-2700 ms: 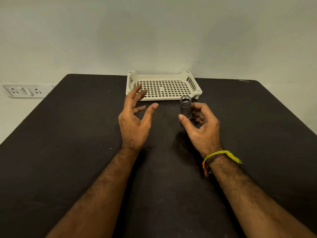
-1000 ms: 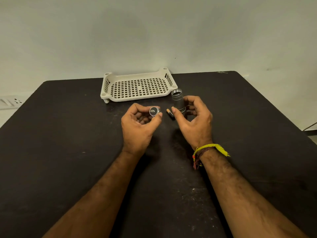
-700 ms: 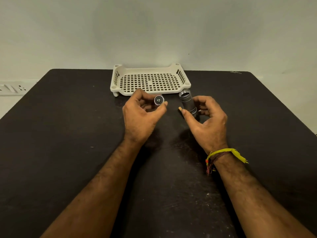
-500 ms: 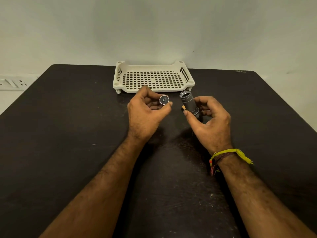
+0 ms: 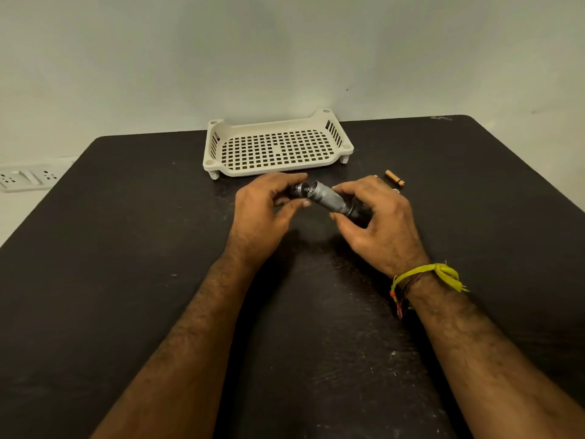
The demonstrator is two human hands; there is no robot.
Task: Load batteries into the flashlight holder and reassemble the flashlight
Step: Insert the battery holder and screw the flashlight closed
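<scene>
My right hand (image 5: 378,223) grips a grey knurled flashlight body (image 5: 329,199), tilted with its open end up and to the left. My left hand (image 5: 264,213) pinches the small round end cap (image 5: 299,191), its spring facing the tube's open mouth and nearly touching it. A copper-coloured battery (image 5: 394,178) lies on the black table just beyond my right hand. Another battery tip (image 5: 376,176) peeks out behind my right fingers. The battery holder is not visible.
A cream perforated plastic tray (image 5: 221,136) stands at the far edge of the black table (image 5: 126,248), right behind my hands. A white wall socket strip (image 5: 27,179) sits off the table's left edge.
The flashlight body has tipped from near upright to slanting leftward. My left hand has brought the end cap right up to its open end. The camera has shifted, showing batteries behind my right hand.
</scene>
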